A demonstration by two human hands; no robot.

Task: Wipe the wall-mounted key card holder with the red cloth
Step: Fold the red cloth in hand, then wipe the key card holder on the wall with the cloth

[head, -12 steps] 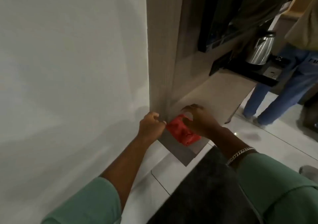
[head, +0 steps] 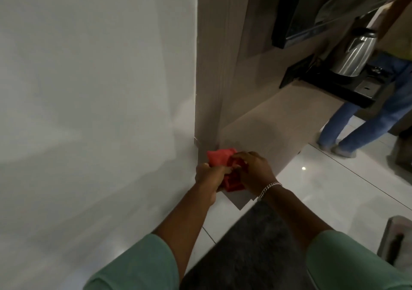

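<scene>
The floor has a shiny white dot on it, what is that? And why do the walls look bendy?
In the head view, the dot on the floor tile is glare from a light. The wide-angle lens bends the wall and wood panel. The hands around the red cloth look slightly soft.

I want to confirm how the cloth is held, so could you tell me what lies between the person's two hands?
In the head view, only the bunched red cloth lies between the left hand and the right hand; both grip it.
</scene>
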